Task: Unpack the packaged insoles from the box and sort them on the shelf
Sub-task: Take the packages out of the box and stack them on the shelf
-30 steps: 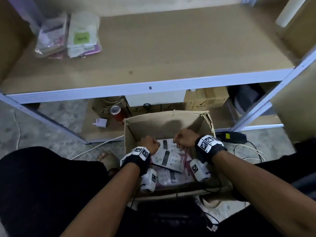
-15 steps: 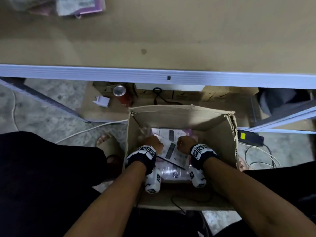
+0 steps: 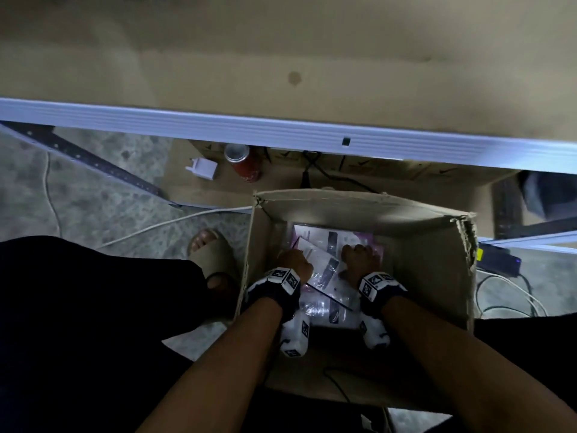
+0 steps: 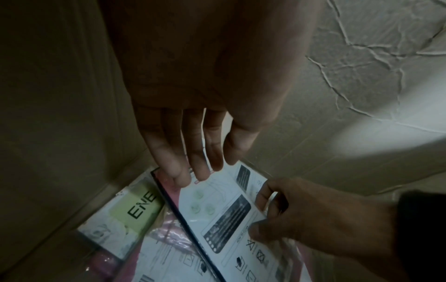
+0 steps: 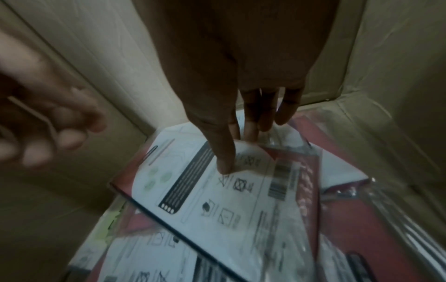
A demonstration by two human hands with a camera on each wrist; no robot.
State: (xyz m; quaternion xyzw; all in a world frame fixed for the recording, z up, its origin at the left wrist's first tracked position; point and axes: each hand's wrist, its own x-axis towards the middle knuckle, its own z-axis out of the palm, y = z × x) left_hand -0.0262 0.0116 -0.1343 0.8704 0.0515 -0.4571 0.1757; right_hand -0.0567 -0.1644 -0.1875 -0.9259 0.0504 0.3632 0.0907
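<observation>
Both my hands are deep in the open cardboard box (image 3: 343, 204) on the floor, below the shelf board (image 3: 281, 42). Several packaged insoles lie flat inside. The top package (image 3: 318, 260) (image 4: 217, 206) (image 5: 205, 190) is white with black diagrams and lies askew on pink ones. My left hand (image 3: 292, 260) (image 4: 193, 171) has straight fingers, their tips touching that package's far corner. My right hand (image 3: 359, 254) (image 5: 234, 152) pinches the package's right edge, thumb on top and fingers behind. A green-labelled package (image 4: 135, 206) lies in the left corner.
The shelf's pale metal front rail (image 3: 249, 126) runs across above the box. Under it stand a red can (image 3: 245, 164), a white plug adapter (image 3: 203, 168) and flat cartons. My sandalled foot (image 3: 212, 254) is left of the box; a black power brick (image 3: 499, 264) and cables lie right.
The view has tipped down, so the packages on the shelf are out of sight. Both hands have gone deeper into the box, and the top package's right edge is now pinched.
</observation>
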